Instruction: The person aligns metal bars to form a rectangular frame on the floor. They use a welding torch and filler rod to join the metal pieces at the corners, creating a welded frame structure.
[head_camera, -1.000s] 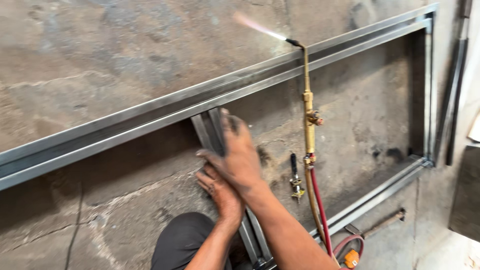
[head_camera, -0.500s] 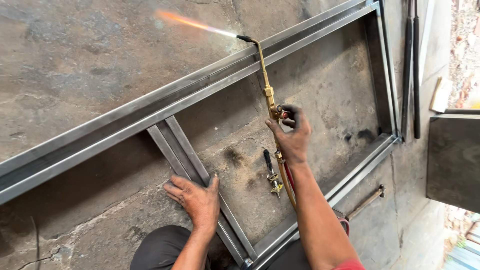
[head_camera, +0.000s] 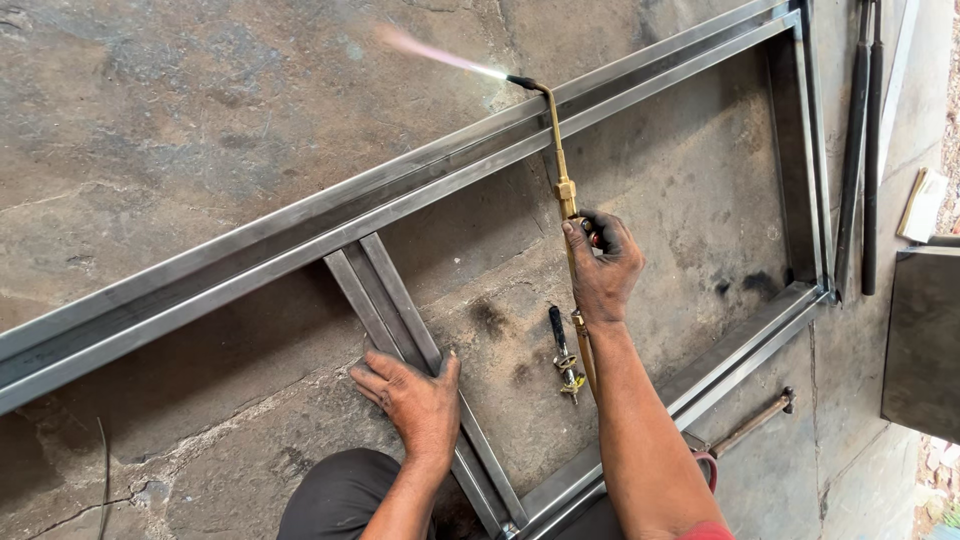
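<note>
Nearest you on the concrete floor (head_camera: 180, 120), your left hand (head_camera: 415, 400) lies flat with fingers released on the cross bar (head_camera: 400, 320) of the steel frame (head_camera: 420, 185). Just beyond, your right hand (head_camera: 603, 270) has its fingers clenched around the brass torch (head_camera: 560, 170), lit and flaming past the frame's far rail. You seem to be setting the flame; next likely calls for steadying the bar and lowering the tip to its joint.

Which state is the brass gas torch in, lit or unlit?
Lit. The brass gas torch, held in the right hand, has a pale orange flame streaming from its black bent tip.
</note>
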